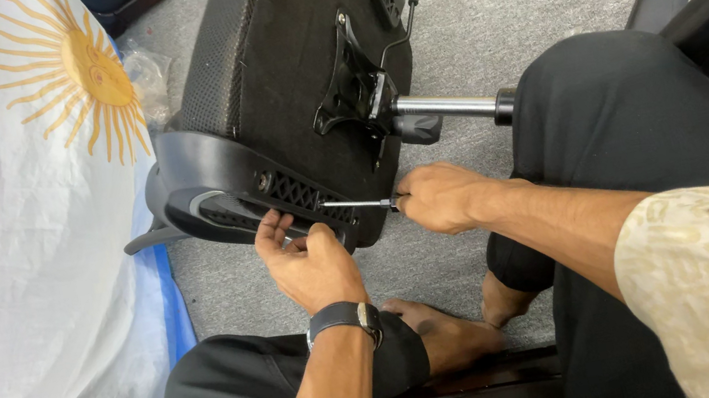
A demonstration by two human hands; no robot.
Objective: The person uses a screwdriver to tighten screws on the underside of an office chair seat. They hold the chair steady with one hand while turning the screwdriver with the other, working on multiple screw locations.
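Screwdriver [356, 205] in right hand [437, 199], against chair [292, 64]

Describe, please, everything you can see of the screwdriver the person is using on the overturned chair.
The screwdriver has a thin, bright metal shaft lying nearly level, its tip pointing left into the chair's black plastic frame near the seat's edge. The right hand is closed round the handle, which is almost wholly hidden; only a dark collar shows. The left hand steadies the frame just below the tip. Whether the tip sits in a screw cannot be told.
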